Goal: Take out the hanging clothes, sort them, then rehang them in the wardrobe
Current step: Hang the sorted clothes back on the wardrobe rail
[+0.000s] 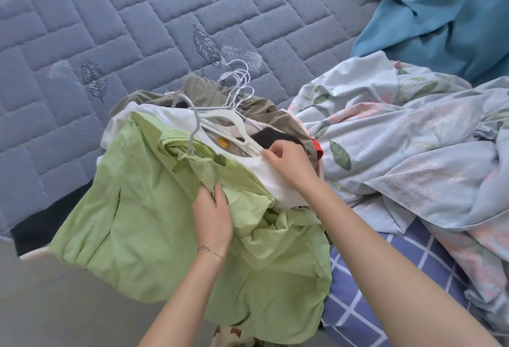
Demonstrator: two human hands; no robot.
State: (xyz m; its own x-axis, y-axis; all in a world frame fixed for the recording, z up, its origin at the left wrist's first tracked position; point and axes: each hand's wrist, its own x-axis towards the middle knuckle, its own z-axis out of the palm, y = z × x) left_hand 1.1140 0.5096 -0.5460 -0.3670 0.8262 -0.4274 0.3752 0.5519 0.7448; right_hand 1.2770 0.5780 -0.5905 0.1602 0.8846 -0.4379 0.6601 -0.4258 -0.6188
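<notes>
While the clothes pile [198, 89] lies on the blue bed [110, 16], the left hand [213, 217] pinches a fold of the green shirt [132, 209] on top, and the right hand [289, 162] pinches the white shirt [275, 184] right by a white hanger [225, 115].

A blue-grey quilted mattress [137, 16] stitched with leaf motifs filled the left; a crumpled teal sheet [440, 16] lay top right, a pale floral duvet [399, 140] below it, overlapping a blue checked cloth [355, 291]
</notes>
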